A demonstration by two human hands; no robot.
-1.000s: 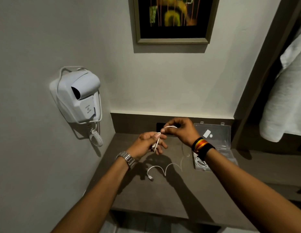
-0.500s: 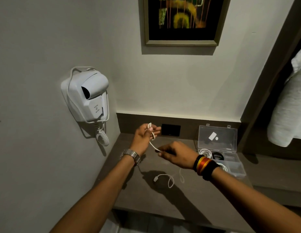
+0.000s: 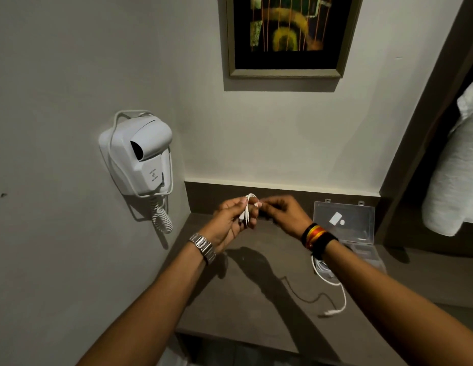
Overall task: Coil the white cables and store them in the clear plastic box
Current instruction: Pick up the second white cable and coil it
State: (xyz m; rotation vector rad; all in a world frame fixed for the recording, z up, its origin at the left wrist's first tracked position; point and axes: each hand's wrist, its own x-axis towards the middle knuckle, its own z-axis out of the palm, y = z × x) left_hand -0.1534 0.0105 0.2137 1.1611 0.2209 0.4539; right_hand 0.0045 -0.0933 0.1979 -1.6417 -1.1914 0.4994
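My left hand (image 3: 231, 220) holds a small coil of white cable (image 3: 248, 210) looped over its fingers, above the brown counter. My right hand (image 3: 284, 213) pinches the same cable just right of the coil. The cable's free tail hangs below my right forearm, its plug end (image 3: 331, 311) dangling just above the counter. The clear plastic box (image 3: 346, 228) stands open at the back right, lid up. Another white cable (image 3: 321, 268) lies bunched at the box's front, partly hidden by my right wrist.
A white wall-mounted hair dryer (image 3: 140, 157) with a coiled cord hangs on the left wall. A framed picture (image 3: 288, 35) is on the back wall. A white towel (image 3: 454, 175) hangs at the right. The brown counter (image 3: 243, 299) runs to its front edge below my arms.
My right hand rose from below the left hand to beside it, adding a loop to the coil. The loose tail left the middle of the counter and now hangs at the right.
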